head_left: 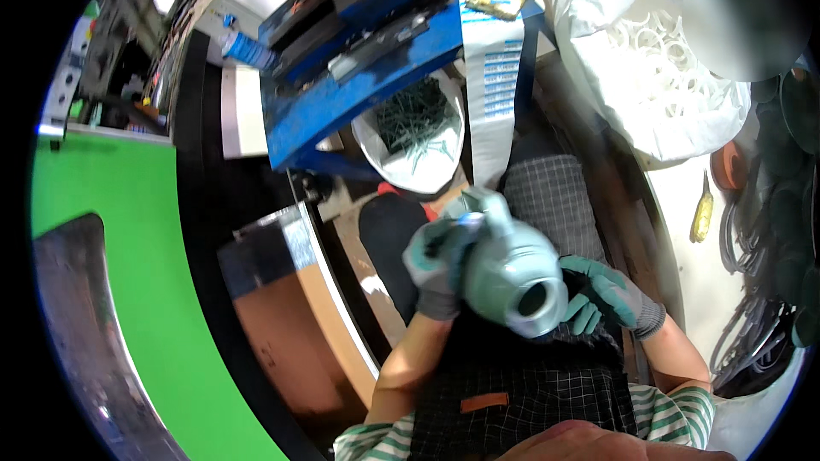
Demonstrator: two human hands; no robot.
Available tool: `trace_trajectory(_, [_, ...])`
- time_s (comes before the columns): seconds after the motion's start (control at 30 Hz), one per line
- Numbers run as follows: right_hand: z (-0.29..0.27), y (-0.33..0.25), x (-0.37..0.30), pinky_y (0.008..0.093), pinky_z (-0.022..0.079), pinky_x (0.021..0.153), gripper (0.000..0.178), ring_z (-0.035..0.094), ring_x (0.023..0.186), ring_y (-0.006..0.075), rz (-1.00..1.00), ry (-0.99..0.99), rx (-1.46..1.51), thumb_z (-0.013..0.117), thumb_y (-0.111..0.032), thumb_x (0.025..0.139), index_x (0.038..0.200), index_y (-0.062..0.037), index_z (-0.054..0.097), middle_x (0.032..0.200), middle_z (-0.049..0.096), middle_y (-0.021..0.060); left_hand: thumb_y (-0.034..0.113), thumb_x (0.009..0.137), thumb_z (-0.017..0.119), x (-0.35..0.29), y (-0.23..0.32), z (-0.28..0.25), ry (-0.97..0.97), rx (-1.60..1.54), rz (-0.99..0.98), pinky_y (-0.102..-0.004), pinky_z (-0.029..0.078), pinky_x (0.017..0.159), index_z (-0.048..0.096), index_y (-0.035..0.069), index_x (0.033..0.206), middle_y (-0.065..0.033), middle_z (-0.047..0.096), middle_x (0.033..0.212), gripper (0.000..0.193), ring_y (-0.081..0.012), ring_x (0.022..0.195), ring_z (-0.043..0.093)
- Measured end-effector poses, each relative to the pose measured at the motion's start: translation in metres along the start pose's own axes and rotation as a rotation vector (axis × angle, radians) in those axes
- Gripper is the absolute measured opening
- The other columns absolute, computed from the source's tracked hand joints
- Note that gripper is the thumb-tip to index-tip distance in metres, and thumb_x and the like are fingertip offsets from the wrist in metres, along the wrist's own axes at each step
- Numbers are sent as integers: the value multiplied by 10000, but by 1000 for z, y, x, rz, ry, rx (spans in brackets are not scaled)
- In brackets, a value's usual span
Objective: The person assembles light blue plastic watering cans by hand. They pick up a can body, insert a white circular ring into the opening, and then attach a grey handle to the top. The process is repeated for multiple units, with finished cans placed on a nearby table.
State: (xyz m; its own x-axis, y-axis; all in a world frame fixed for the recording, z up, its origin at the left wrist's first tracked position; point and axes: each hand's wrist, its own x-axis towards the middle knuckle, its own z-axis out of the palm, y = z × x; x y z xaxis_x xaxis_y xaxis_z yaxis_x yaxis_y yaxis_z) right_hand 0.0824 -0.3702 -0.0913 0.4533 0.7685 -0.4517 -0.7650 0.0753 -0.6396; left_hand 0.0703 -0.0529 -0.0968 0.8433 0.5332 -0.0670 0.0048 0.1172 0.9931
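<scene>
A hollow grey-green plastic fitting (512, 269) is held above my lap, its round dark opening tilted up towards me. A narrower neck or branch rises from its far side. My left hand (433, 260), in a grey and green work glove, grips the fitting's left side; motion blurs the fingers. On the other side, my gloved right hand (608, 292) is close to the rim, with loosely bent, parted fingers. Nothing shows in it, and whether its fingertips touch the rim I cannot tell.
Beyond my knees, a white bucket (369, 149) holds dark green strips under a blue metal stand (367, 90). A white bag (598, 90) of white rings stands far right. Nearer are a yellow-handled tool (702, 218) and dark rings (752, 324). Left is a green surface (141, 290).
</scene>
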Motion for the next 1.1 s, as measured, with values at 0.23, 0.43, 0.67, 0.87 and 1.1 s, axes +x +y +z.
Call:
trace_trajectory(0.23, [37, 39, -24, 399, 398, 1200, 1212, 449, 1464, 252, -35, 214, 13, 895, -529, 807, 1667, -5, 220, 1593, 458, 156, 100, 811, 834, -69, 48, 11, -614, 207, 465, -377, 588, 876, 771, 86, 1003, -118, 761, 1023, 203, -291, 942, 747])
trace_trajectory(0.43, [47, 36, -20, 437, 462, 1169, 1503, 517, 1442, 309, -405, 397, -960, 992, -620, 583, 1681, -13, 163, 1593, 480, 214, 70, 965, 748, -16, 28, -73, -19, -264, 69, -263, 564, 716, 735, 8, 986, -86, 724, 905, 67, -149, 765, 684])
trace_trajectory(0.67, [47, 44, -18, 429, 501, 1131, 1473, 576, 1390, 302, -420, 415, -1013, 1004, -541, 626, 1681, -1, 129, 1575, 505, 228, 112, 955, 777, -17, 18, -87, -122, -352, -45, -254, 543, 652, 741, -28, 1028, -64, 719, 849, 162, -121, 719, 660])
trace_trajectory(0.87, [56, 50, -18, 436, 511, 1118, 1449, 595, 1363, 326, -410, 434, -1094, 1011, -484, 631, 1675, 13, 137, 1551, 515, 253, 89, 916, 790, -17, 17, -98, -111, -154, -130, -265, 551, 650, 708, 16, 937, -39, 710, 827, 113, -119, 714, 662])
trace_trajectory(1.1, [50, 43, -21, 439, 458, 1163, 1447, 536, 1416, 306, -369, 375, -862, 1007, -509, 606, 1668, 22, 180, 1587, 480, 220, 109, 862, 825, -7, 11, -116, 69, 423, 163, -350, 555, 895, 599, -7, 1263, -126, 668, 1117, 475, -223, 1009, 665])
